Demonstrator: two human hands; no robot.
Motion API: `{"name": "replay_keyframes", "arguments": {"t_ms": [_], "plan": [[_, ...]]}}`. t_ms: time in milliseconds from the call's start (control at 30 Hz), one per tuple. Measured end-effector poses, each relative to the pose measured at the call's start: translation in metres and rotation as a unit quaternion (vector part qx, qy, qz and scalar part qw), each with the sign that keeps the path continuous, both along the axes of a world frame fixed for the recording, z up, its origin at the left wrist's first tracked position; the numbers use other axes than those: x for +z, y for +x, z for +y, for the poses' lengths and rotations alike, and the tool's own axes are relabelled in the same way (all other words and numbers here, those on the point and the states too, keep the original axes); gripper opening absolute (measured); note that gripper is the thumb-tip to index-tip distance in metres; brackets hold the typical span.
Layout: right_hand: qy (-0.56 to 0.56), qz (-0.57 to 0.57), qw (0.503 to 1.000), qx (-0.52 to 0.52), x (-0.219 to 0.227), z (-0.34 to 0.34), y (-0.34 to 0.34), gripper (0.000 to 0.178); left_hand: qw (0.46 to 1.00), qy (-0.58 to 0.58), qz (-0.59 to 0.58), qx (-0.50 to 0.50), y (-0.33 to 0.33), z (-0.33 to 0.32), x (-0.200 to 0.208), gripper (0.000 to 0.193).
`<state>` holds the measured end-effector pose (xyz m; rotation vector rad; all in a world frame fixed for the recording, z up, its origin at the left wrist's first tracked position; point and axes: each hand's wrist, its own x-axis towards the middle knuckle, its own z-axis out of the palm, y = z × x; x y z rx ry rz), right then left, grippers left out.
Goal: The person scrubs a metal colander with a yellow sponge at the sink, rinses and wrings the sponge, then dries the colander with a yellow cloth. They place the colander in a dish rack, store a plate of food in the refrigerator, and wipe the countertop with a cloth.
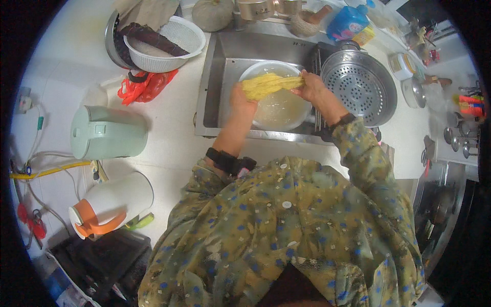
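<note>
A bunched yellow cloth [270,85] stretches between my two hands above a white basin [302,120] in the metal sink [215,77]. Cloudy water lies in the basin. My left hand [242,98] grips the cloth's wider, spread end, its fingers partly hidden behind it. At the other end, the cloth narrows into a twisted strip, and my right hand [311,87] is closed around it.
Right of the basin sits a perforated steel steamer pot [358,84]. A white colander [163,62] and a red plastic bag [148,87] are at the left. Nearer stand a pale green kettle [108,133] and a white-orange jug [120,199]. Behind the sink are a pumpkin [211,14] and a blue bottle [348,23].
</note>
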<state>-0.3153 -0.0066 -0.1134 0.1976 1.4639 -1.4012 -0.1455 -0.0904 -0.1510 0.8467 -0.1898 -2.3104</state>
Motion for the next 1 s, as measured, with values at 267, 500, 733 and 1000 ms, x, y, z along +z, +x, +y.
{"name": "replay_keyframes", "arguments": {"t_ms": [267, 500, 733, 1000], "plan": [[-0.052, 0.582, 0.747, 0.318, 0.038, 0.006, 0.116, 0.027, 0.996, 0.058, 0.0, -0.073, -0.004, 0.013, 0.017, 0.033], [0.028, 0.782, 0.605, 0.147, 0.02, -0.016, 0.093, 0.025, 0.995, -0.04, 0.029, -0.089, -0.013, 0.033, 0.026, 0.026], [0.035, 0.561, 0.781, 0.273, -0.017, -0.016, 0.002, 0.029, 0.981, -0.085, 0.088, -0.154, 0.014, 0.034, 0.036, 0.034], [-0.052, 0.227, 0.964, 0.132, 0.033, 0.003, -0.023, 0.027, 0.978, -0.142, -0.117, -0.095, 0.037, 0.003, 0.035, 0.029]]}}
